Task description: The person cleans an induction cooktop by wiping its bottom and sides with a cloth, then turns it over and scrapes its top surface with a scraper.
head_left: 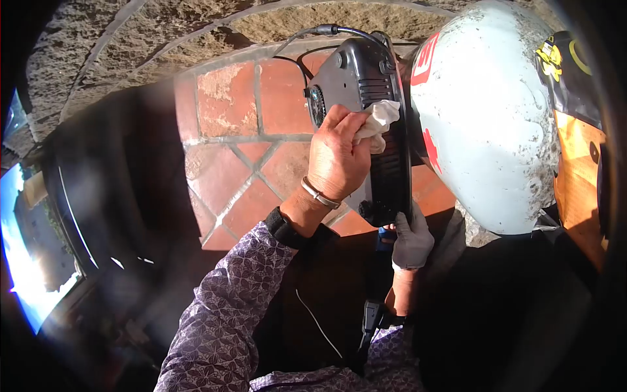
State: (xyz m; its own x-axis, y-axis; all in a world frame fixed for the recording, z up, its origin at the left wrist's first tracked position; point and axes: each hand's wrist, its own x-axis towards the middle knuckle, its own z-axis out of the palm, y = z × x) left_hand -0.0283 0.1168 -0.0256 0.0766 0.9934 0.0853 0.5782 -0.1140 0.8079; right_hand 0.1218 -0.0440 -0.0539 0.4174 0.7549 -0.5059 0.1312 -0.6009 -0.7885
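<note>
A flat black electric appliance [384,173] with vent slots, round feet and a round fan grille stands tilted on its edge, underside facing me. My left hand [339,153], bare with a bracelet and a dark watch strap, pinches a crumpled white cloth or tissue [381,121] against the vented underside. Lower down, my right hand [413,240], in a whitish glove, grips the appliance's bottom edge; some of its fingers are hidden behind it. A black cord [356,31] runs from the top of the appliance.
Just right of the appliance is a large white gas cylinder [486,124] with red markings and scuffed paint. An orange and black item [581,170] lies beyond it. Terracotta tiles [225,173] lie beneath, with a rough stone wall [150,49] behind. Dark shadow covers the left side.
</note>
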